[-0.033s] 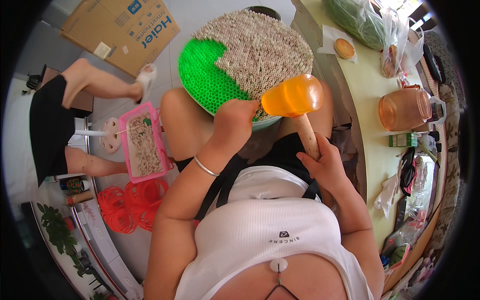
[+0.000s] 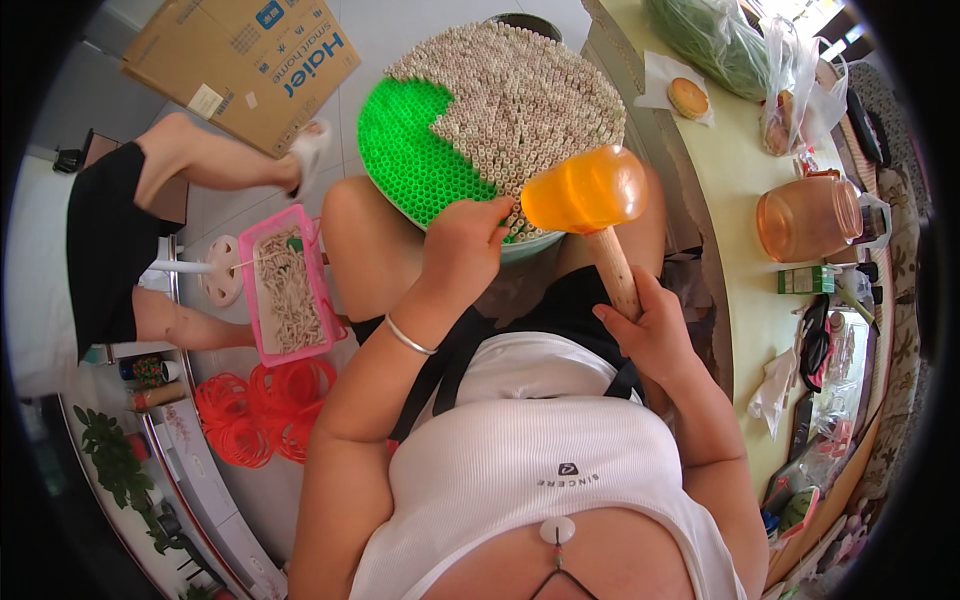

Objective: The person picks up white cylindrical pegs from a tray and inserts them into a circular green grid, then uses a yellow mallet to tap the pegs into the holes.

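My right hand (image 2: 648, 318) is wrapped round the wooden handle of a mallet (image 2: 585, 190) with a translucent orange head. The head is raised over the near right edge of a round green honeycomb-like holder (image 2: 400, 150). Many small pale tubes (image 2: 530, 95) stand packed in its holes across the far and right side, while the left part shows bare green holes. At the near rim, my left hand (image 2: 465, 240) has its fingers pinched together beside the tubes, just left of the mallet head. Whatever sits between those fingertips is too small to make out.
A pink basket (image 2: 328, 300) of loose pale pieces stands left of my knees, with red coiled strips (image 2: 265, 410) nearer. Another person's leg (image 2: 215, 155) reaches in at the left, before a cardboard box (image 2: 240, 60). A cluttered pale table (image 2: 735, 210) runs along my right.
My left hand has shifted very slightly left. The other person's body and raised leg have moved a little to the right. The mallet stays almost where it was.
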Motion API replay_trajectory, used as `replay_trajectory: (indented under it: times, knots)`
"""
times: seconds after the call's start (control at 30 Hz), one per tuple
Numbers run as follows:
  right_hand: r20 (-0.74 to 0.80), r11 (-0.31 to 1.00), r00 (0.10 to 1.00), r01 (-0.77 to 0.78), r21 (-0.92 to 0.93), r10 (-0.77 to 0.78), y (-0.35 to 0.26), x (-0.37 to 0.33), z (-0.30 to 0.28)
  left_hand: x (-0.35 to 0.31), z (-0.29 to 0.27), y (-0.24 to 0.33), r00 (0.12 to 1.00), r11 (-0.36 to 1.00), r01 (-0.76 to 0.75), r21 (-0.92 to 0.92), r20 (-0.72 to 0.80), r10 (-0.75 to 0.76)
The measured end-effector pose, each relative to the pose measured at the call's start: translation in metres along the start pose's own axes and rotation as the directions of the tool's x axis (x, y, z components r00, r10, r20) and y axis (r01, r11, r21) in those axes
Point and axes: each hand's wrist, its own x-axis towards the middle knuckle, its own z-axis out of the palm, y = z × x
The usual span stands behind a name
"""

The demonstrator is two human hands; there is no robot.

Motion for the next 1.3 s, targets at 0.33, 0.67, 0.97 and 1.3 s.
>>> replay_trajectory:
  times: [0.33,0.67,0.97,1.3]
  knots:
    - [0.057,0.927,0.993,0.12,-0.357,-0.106,-0.003,0.019,0.005,-0.059,-0.079,-0.065,0.857,0.905,0.359,-0.227,-0.304,-0.416]
    - [-0.147,0.993,0.982,-0.119,-0.018,0.115,0.008,0.012,0.002,-0.267,-0.142,-0.248,0.591,0.477,0.804,0.356,-0.39,-0.706]
    - [-0.161,0.987,0.979,-0.109,0.118,0.127,0.014,0.017,0.019,-0.266,-0.09,-0.282,0.456,0.338,0.817,0.467,-0.163,-0.875]
    - [-0.154,0.982,0.976,-0.132,0.135,0.152,0.012,0.016,0.025,-0.297,-0.101,-0.328,0.53,0.509,0.843,0.175,-0.099,-0.842]
